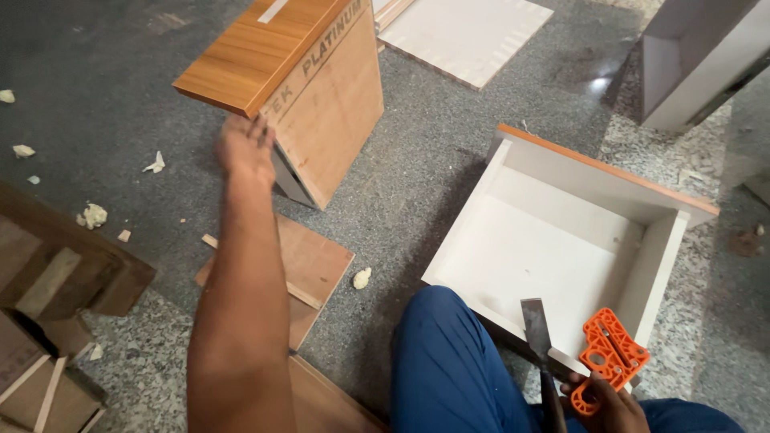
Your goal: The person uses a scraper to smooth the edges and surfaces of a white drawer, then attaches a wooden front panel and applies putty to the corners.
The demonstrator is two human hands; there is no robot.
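Hands well apart: the left hand (247, 148) reaches up with fingers spread, touching the underside of a tilted wooden drawer (301, 88) on the floor (417, 168). Down by the blue-clad knee, the right hand (605, 405) grips an orange jig (613, 353) and a chisel (539, 337), against the white drawer box (561, 240).

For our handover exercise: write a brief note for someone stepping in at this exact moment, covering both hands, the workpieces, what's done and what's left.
Left hand: reaching out, touching the upright wood-laminate drawer box, not gripping.
Right hand: holds an orange plastic jig and a chisel.
White drawer box: assembled, on the granite floor by the knee.
Plywood offcuts lie between.
Left: unclear; no work visible on the upright box.
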